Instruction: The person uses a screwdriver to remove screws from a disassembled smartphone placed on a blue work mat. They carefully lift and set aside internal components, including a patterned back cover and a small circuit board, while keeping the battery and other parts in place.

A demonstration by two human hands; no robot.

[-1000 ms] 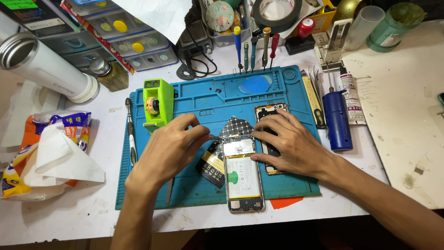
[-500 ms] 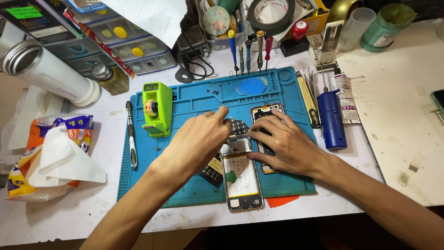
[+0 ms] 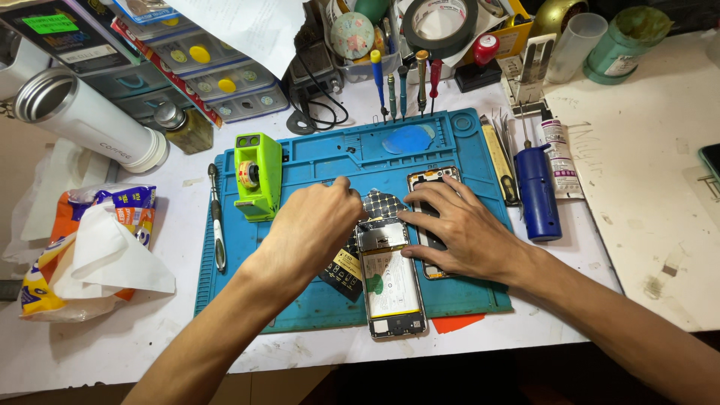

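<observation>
The opened phone (image 3: 390, 277) lies at the lower centre of the frame on the blue work mat (image 3: 330, 300), its back off so that the battery and a metal shield at its top end show; its lower end overhangs the mat's near edge. The disassembly looks partly done: the cover is off, and a second phone body (image 3: 431, 180) lies just beside it to the right, but the inner parts still sit in place.

The left hand (image 3: 311, 229) hovers over the mat just left of the phone's top end, its fingers curled narrow and reaching toward a dark patterned sheet (image 3: 382, 202); whether they pinch anything cannot be told. The right hand (image 3: 465, 232) lies flat, fingers spread wide, pressing on the second phone body, with fingertips touching the opened phone's top edge.

Farther out, a green tape dispenser (image 3: 257, 174) stands at upper left of the mat, a screwdriver (image 3: 217, 225) lies along its left edge, and a blue cylinder (image 3: 537, 191) rests on the tabletop (image 3: 645, 187) to the right.
</observation>
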